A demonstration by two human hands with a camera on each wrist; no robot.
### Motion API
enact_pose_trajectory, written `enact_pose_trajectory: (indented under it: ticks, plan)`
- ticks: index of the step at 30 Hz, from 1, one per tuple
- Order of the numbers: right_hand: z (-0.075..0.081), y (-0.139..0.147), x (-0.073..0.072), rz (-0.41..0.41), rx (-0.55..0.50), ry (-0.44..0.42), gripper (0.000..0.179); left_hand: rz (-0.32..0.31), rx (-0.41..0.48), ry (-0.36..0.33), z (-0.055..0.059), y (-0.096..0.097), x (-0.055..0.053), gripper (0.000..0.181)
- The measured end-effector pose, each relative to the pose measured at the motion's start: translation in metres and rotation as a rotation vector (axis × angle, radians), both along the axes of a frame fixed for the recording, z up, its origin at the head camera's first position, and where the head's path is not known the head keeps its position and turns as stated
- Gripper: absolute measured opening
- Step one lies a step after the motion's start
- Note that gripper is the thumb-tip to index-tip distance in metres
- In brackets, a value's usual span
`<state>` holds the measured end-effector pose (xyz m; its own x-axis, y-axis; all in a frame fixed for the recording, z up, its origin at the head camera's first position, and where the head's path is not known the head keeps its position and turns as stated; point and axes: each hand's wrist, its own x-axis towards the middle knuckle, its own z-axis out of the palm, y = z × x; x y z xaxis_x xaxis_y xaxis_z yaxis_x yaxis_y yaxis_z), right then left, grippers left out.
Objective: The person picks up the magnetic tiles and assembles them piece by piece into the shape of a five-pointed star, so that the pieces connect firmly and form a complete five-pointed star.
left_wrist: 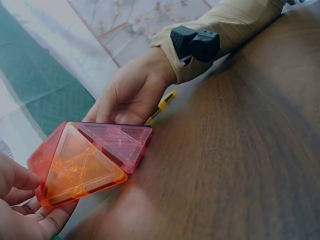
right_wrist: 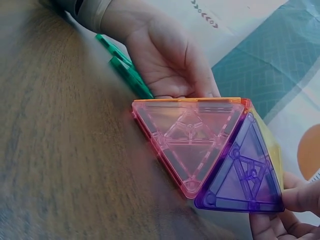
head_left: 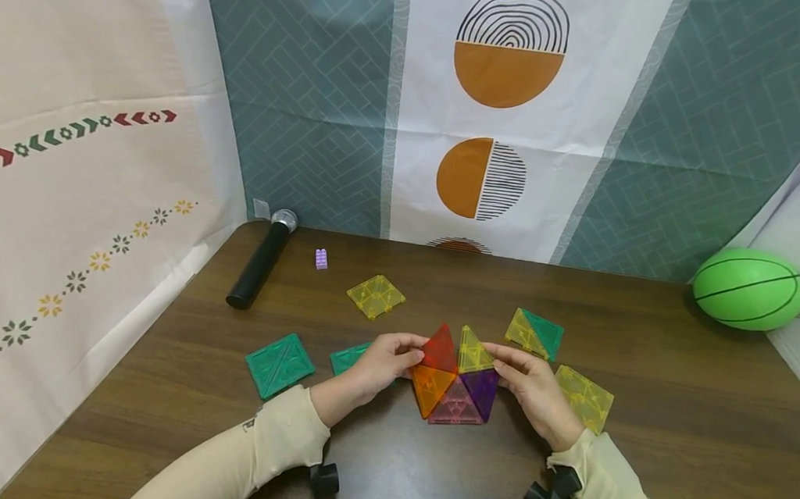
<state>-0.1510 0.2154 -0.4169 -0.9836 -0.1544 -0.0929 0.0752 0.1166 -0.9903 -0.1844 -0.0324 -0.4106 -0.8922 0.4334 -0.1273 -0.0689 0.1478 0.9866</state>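
Translucent triangular magnetic tiles form a raised fan: a red tile [head_left: 440, 351], an orange tile [head_left: 431, 389], a pink tile [head_left: 458, 407], a purple tile [right_wrist: 245, 172] and a yellow tile [head_left: 474, 352]. Their tips meet near the middle, and a narrow gap parts red from yellow at the far side. My left hand [head_left: 384, 366] pinches the fan's left edge by the red and orange tiles. On the opposite edge, my right hand [head_left: 533, 389] pinches it where yellow and purple meet. Some fingertips are hidden behind the tiles.
Green tiles [head_left: 280, 365] lie left, with another green tile [head_left: 347, 357] partly behind the left hand. Yellow tiles [head_left: 376, 296] lie farther back; a yellow-green pair [head_left: 536, 333] and more yellow tiles [head_left: 586, 397] lie right. A microphone [head_left: 261, 262], purple brick [head_left: 321, 259] and green ball [head_left: 749, 289] stand around.
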Motion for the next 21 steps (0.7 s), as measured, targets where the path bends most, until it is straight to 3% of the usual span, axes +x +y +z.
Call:
enact_pose_trajectory:
  ticks: [14,21]
  plan:
    - [0.0009,-0.0039,0.0024,-0.004,0.121,0.035,0.038,-0.012,-0.064,0.009,0.0026,0.0062,-0.0027,0.030]
    - [-0.0025,-0.0044,0.0024,0.002,0.150,0.072,0.038,-0.045,-0.134,0.133,0.0021,0.0033,-0.0018,0.038]
